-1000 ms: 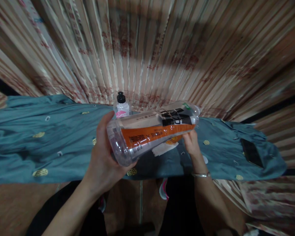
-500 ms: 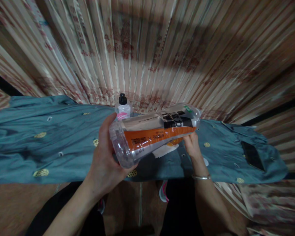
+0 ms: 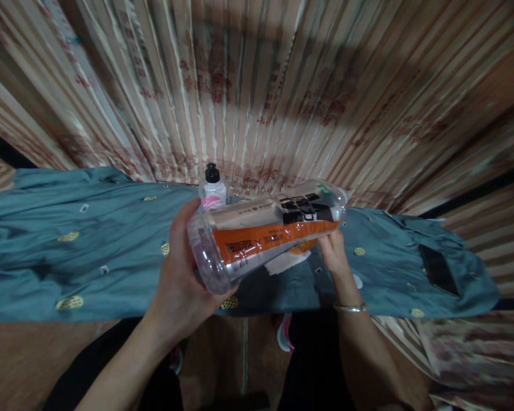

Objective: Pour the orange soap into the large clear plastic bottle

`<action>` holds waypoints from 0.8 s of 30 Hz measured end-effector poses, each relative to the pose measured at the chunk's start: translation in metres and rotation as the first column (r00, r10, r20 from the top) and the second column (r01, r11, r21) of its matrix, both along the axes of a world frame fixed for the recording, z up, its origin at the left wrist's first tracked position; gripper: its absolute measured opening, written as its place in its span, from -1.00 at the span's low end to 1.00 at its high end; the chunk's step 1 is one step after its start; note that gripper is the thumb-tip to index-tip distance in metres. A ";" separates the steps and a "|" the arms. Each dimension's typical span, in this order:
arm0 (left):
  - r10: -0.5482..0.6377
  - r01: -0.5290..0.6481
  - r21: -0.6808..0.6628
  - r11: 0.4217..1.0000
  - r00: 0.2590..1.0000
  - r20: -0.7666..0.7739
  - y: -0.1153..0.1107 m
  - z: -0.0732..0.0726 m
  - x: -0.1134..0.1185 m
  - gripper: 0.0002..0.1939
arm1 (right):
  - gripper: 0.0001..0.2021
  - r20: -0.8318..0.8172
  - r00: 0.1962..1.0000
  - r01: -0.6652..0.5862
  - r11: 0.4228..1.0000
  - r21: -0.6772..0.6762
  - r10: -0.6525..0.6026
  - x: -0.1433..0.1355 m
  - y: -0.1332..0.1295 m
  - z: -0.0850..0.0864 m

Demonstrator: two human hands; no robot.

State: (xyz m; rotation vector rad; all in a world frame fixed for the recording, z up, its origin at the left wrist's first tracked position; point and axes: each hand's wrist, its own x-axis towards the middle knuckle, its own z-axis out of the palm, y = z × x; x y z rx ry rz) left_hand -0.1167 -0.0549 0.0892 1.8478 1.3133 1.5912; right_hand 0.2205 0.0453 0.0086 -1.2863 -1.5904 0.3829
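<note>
A large clear plastic bottle (image 3: 268,231) with an orange and black label lies tilted in the air over the cloth, its right end higher. My left hand (image 3: 184,277) is wrapped round its left end, thumb on the far side. Under the right end, my right hand (image 3: 333,251) grips it from below; most of its fingers are hidden behind the bottle. Beyond it stands a small bottle (image 3: 213,188) with a black cap and pink marking. Partly covered by the large bottle are a white sheet (image 3: 286,262) and something orange (image 3: 300,247) on it.
A blue-green patterned cloth (image 3: 120,228) covers the narrow surface. On its right lies a black phone (image 3: 439,269); a small white round thing (image 3: 357,281) is by my right wrist. A pleated curtain (image 3: 257,103) hangs close behind.
The large bottle and both hands hold nearly the same pose. The view has shifted very slightly, so things sit a little further left.
</note>
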 end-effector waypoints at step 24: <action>-0.018 0.018 -0.014 1.000 1.000 0.001 -0.002 0.004 0.002 0.26 | -0.60 -0.008 1.000 -0.020 1.000 -0.021 0.020 -0.001 -0.001 0.002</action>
